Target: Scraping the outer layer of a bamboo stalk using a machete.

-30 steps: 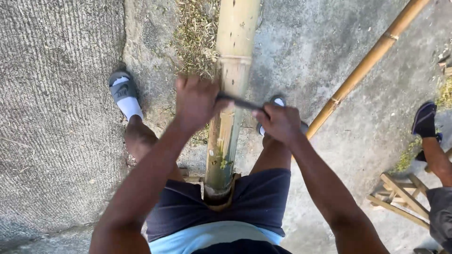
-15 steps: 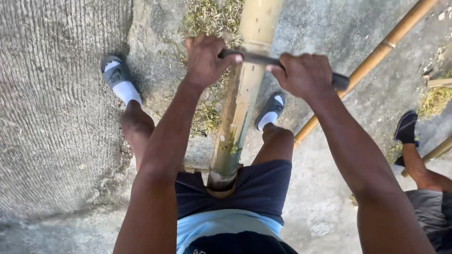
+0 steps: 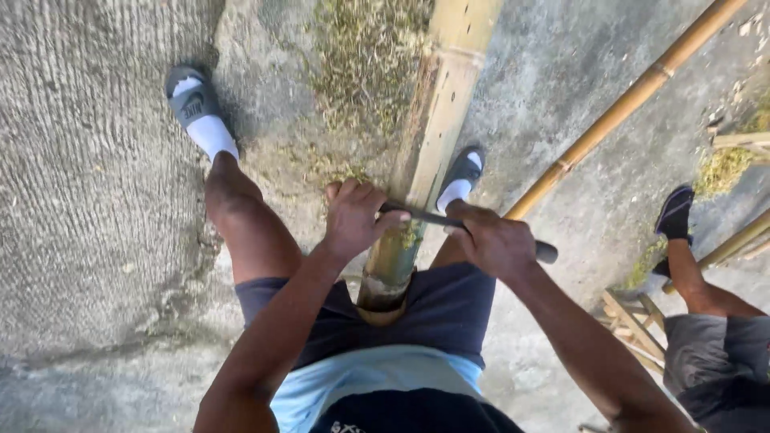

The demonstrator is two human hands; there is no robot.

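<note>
A thick bamboo pole point(image 3: 439, 128) runs from between my legs up and away over the concrete. Its near end rests against my dark shorts. A dark blade point(image 3: 421, 216) lies across the pole, close to my body. My left hand point(image 3: 353, 218) is shut on the blade's left end. My right hand point(image 3: 493, 240) is shut on its dark handle, whose tip sticks out to the right. The blade's middle is partly hidden by my fingers. Greenish scrapings cling to the pole under the blade.
Bamboo shavings point(image 3: 365, 72) lie on the ground left of the pole. A thinner bamboo pole point(image 3: 634, 96) slants at the right. Another person's leg point(image 3: 690, 273) and a wooden frame point(image 3: 638, 321) are at the right edge. My feet wear grey sandals point(image 3: 192, 100).
Both hands have drawn the blade along the pole towards my body, from far up the pole to near my lap. My arms are more bent.
</note>
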